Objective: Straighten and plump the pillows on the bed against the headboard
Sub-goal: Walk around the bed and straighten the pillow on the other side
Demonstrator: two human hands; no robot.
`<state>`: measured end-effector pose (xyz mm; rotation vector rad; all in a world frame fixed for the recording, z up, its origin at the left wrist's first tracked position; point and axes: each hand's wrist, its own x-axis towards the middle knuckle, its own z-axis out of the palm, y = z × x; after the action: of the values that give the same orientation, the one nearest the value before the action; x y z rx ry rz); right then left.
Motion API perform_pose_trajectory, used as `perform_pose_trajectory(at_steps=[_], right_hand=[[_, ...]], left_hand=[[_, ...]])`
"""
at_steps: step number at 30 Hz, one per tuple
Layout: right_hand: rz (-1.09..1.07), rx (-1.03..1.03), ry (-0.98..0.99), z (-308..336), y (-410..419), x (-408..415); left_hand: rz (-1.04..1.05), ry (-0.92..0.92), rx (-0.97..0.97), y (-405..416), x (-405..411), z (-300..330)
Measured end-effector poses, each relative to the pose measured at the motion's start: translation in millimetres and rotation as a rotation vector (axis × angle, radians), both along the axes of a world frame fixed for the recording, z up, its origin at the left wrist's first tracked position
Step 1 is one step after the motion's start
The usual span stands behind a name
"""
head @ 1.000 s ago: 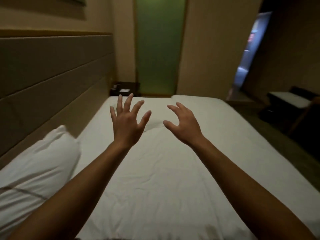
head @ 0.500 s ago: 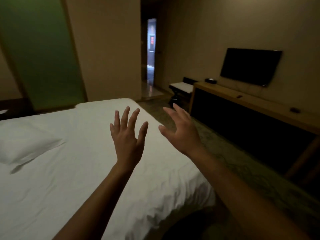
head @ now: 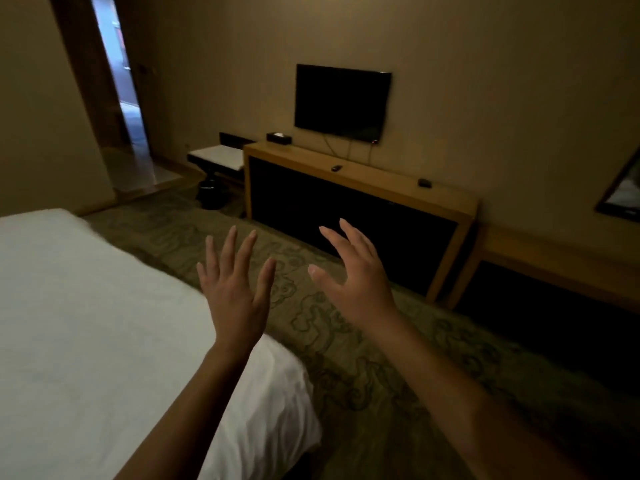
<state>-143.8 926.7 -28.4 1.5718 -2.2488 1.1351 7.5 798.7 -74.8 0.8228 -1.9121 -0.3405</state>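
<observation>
The bed (head: 86, 323) with its white sheet fills the lower left; only its foot corner shows. No pillow and no headboard are in view. My left hand (head: 235, 289) is raised over the bed's right edge, fingers spread, holding nothing. My right hand (head: 356, 275) is held up beside it over the carpet, fingers apart and empty.
A patterned carpet (head: 363, 358) runs between the bed and a long wooden console (head: 363, 178) along the far wall. A dark TV (head: 341, 102) hangs above it. A small bench (head: 216, 157) stands left of the console, near a lit doorway (head: 117, 91).
My view has swung right, away from the headboard and pillows toward the TV wall. The pillows have left the view. Both hands stay raised and open.
</observation>
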Motion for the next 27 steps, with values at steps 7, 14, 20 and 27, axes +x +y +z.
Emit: perform_pose_trajectory(at_steps=[7,14,20,27], right_hand=[[-0.121,0.032,0.017,7.3,-79.6,-186.4],[-0.114,0.050,0.006,-19.9,-151.1,-331.2],[0.019,0.120,-0.027,-39.5,-239.6,-464.8],[0.210,0.159,-0.033,-48.2,-364.4,-540.0]], left_hand=[[-0.140,0.040,0.018,-90.2,-203.4,1.6],[-0.110,-0.022,0.169,-194.0,-328.0,-50.4],[0.042,-0.135,0.083,-288.0,-431.1,-57.5],[0.283,-0.114,0.128,-375.5,-461.8,-48.1]])
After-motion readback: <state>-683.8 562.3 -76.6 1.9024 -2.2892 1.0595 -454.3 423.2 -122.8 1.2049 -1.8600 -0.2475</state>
